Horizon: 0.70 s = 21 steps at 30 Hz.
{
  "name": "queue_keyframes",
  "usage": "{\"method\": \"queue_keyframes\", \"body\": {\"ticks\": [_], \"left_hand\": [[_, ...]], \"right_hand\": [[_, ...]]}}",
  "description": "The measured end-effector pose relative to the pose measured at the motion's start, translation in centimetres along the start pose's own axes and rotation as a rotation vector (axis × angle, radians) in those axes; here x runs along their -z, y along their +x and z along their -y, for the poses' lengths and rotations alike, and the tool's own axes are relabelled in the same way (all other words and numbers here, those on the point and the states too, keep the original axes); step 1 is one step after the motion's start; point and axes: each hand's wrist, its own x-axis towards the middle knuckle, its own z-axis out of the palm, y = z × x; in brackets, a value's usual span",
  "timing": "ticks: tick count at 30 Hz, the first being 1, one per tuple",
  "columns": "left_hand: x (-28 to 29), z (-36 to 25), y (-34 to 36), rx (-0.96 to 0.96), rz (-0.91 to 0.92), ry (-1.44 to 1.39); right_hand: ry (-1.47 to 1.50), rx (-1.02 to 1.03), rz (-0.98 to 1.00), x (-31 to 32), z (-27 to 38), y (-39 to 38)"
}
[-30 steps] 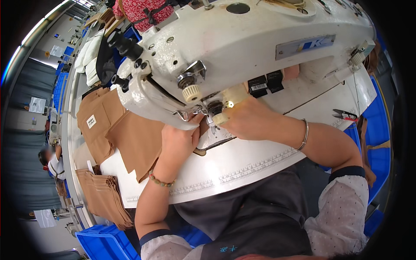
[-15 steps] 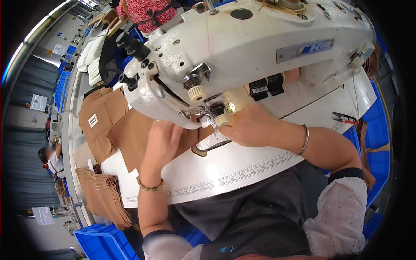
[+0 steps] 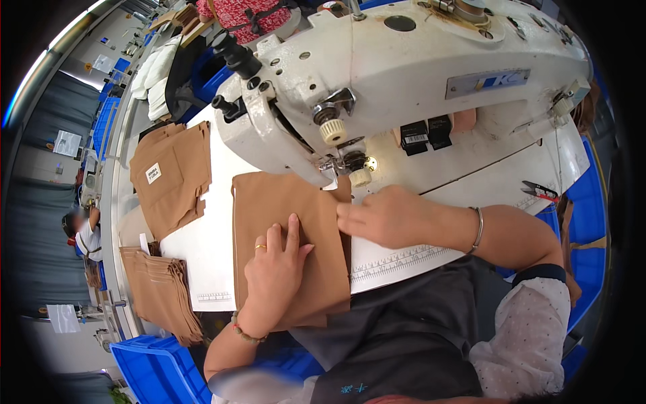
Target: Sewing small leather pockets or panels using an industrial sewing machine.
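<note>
Brown cloth [image 3: 262, 202] lies on the white worktop [image 3: 208, 266], overhanging the rim at six o'clock. The left hand [image 3: 274, 269] rests palm down on its middle, fingers spread and grasping nothing. At two o'clock, the right hand [image 3: 383, 219] has its fingers at the cloth's edge; I cannot tell whether they pinch it. Around the cloth, the sewing machine [image 3: 404, 81] stands at one o'clock, snips [image 3: 540, 191] near three, a brown stack [image 3: 161, 293] between eight and nine, labelled pieces [image 3: 182, 195] at ten.
</note>
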Motion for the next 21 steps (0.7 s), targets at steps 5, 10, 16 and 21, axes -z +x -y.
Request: {"method": "queue_keyframes", "body": {"ticks": [5,10,16,21], "left_hand": [[1.6,0.0,-0.2,0.119,0.188,-0.183],[1.4,1.2,3.2,-0.041,-0.065,-0.319],[-2.5,0.7,5.5,-0.329,-0.290,-0.539],[-3.4,0.2,5.7,-0.254,-0.268,-0.580]], "right_hand": [[-0.299,-0.322,-0.057,1.6,-1.6,-0.6],[-0.126,-0.072,-0.048,1.7,-1.4,-0.4],[0.051,0.109,-0.029,0.8,0.0,-0.3],[-0.144,0.118,-0.122,-0.2,-0.2,0.0]]}}
